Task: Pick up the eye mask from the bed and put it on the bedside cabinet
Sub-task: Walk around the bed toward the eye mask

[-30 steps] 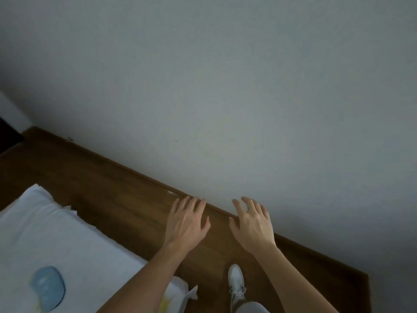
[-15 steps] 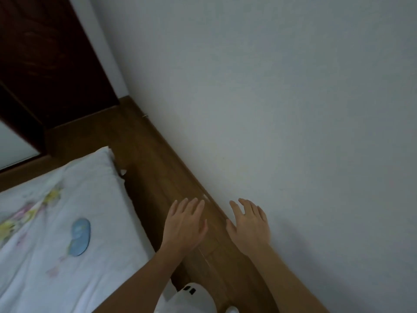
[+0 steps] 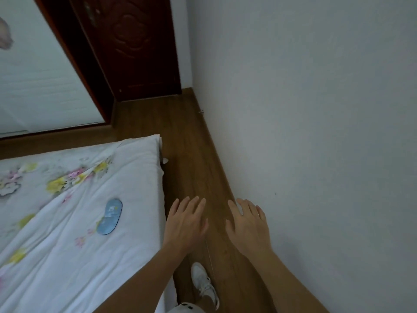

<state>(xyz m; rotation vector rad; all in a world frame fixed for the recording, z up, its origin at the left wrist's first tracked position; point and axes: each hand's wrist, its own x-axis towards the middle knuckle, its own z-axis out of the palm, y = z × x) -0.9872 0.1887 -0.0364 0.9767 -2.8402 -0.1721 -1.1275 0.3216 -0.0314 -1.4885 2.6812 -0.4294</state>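
Hands hover side by side over the narrow strip of wooden floor point(image 3: 194, 159) between the bed point(image 3: 67, 256) and the pale wall point(image 3: 316, 132), palms down, with nothing in either of them. The left hand point(image 3: 185, 224) has its fingers spread loosely and floats just beside the bed's right edge; the right hand point(image 3: 248, 227) is likewise spread flat and sits near the base of the wall. The two are apart from each other, with a gap of bare floor showing between them. Both forearms reach in from the bottom of the view. The eye mask point(image 3: 110, 216), a light blue oval with a small printed mark on it, lies flat on the white, flower-patterned bedcover, to the left of the left hand and not far from the bed's edge, touched by neither hand. Below the hands a white sneaker point(image 3: 204, 284) stands on the floor close to the bed's side. At the far end of the floor strip a dark red-brown door point(image 3: 135, 46) stands, and to its left a pale panel with a dark wooden frame runs behind the foot of the bed.
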